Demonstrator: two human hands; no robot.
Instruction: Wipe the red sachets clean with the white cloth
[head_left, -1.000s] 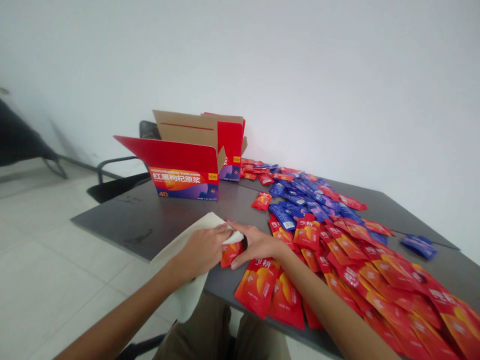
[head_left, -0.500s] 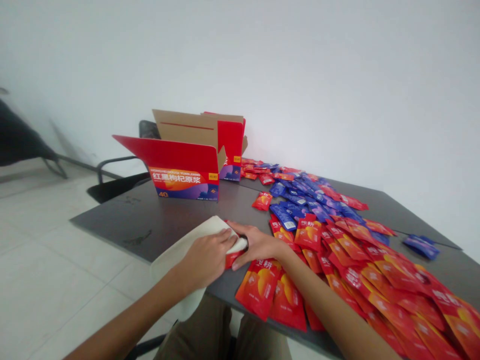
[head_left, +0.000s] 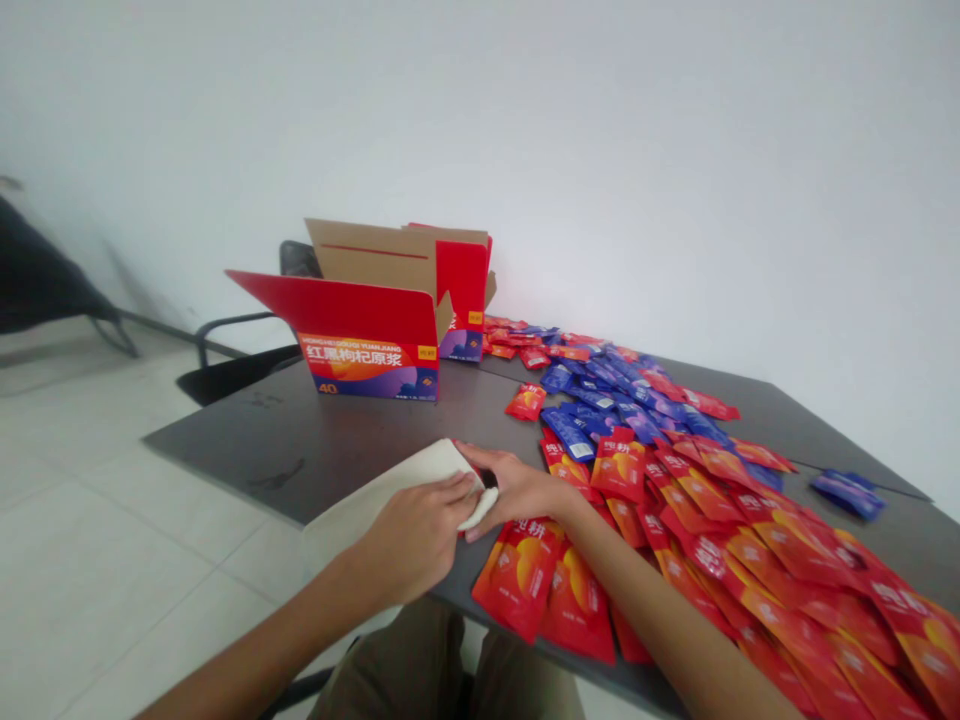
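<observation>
Near the table's front edge, my left hand (head_left: 421, 530) is closed on a white cloth (head_left: 401, 478), its fingers pinching a bunched fold. The rest of the cloth spreads to the left and hangs over the edge. My right hand (head_left: 519, 488) curls around a red pouch, mostly hidden under the cloth and fingers, with only slivers of red showing. The cloth lies against this pouch between both hands. Just right of them, red pouches (head_left: 517, 575) lie on the table, partly below my right forearm.
Two red printed cartons, a near carton (head_left: 367, 340) and a far carton (head_left: 461, 285), stand with flaps up on the dark table (head_left: 352, 425). Blue pouches (head_left: 600, 395) and more red pouches (head_left: 787, 560) cover the right side. A black chair (head_left: 232, 370) stands behind the table.
My left hand has shifted slightly down the pouch, drawing the cloth's fold with it. The cloth now covers more of the red pouch. My right hand has stayed nearly in place.
</observation>
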